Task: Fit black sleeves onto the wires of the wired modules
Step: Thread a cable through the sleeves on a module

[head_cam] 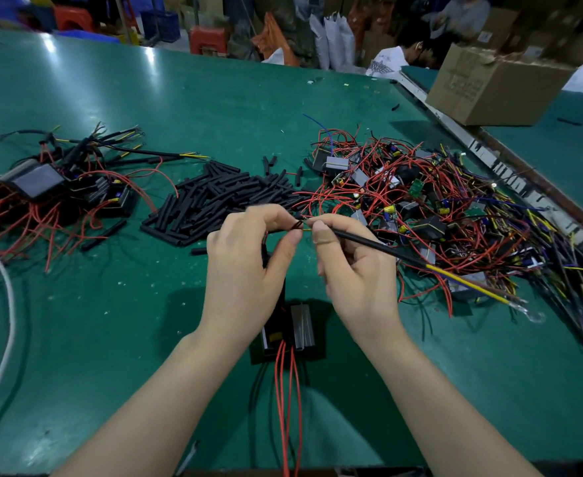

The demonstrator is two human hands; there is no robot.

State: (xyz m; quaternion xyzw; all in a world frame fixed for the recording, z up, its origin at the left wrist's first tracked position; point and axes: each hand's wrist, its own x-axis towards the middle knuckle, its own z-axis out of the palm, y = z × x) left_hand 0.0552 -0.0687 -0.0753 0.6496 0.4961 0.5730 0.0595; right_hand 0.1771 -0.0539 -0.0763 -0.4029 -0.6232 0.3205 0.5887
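Above the green table, my left hand (248,256) pinches the wires of a black module (288,330) that hangs below my hands, its red wires (284,390) trailing toward me. My right hand (352,266) pinches a black sleeve (376,243) fitted on that module's wire bundle; yellow and brown wire ends (469,282) stick out of the sleeve to the right. A pile of loose black sleeves (221,197) lies just beyond my hands. A heap of wired modules (438,208) without sleeves lies to the right. Sleeved modules (59,184) lie at the left.
A cardboard box (496,87) stands at the back right beyond a metal rail (489,156). A white cable (7,315) curves along the left edge. A seated person (396,56) is at the far side, with stools and bags behind.
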